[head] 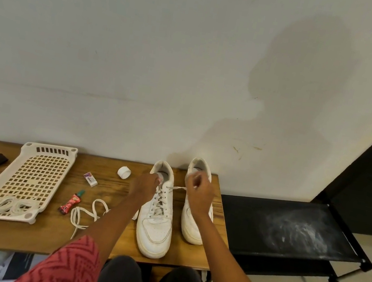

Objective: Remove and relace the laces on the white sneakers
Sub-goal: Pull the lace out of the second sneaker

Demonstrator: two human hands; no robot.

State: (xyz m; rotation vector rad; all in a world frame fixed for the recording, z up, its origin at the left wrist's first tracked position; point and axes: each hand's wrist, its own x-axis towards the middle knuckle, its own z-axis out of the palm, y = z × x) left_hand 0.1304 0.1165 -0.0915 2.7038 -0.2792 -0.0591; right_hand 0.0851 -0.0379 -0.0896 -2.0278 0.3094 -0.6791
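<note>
Two white sneakers stand side by side on the wooden table (45,238), toes toward the person and heels toward the wall. The left sneaker (157,212) is laced up its front, and both hands work at its top eyelets. The left hand (144,186) has its fingers curled at the collar on the shoe's left side, apparently pinching a lace end, though the end itself is hidden behind the knuckles. The right hand (198,192) pinches the lace (175,188), which runs taut and nearly level from the top eyelet out to the right, across the gap toward the right sneaker (193,225). That shoe's front is largely hidden by the right forearm, so whether it carries a lace cannot be told. A loose lace (86,213) lies coiled on the table left of the shoes (spare ones rest in the white basket tray (26,178) further left). The next move likely turns on the lace's sideways line: the right hand, nearer its free end, must draw along it.
</note>
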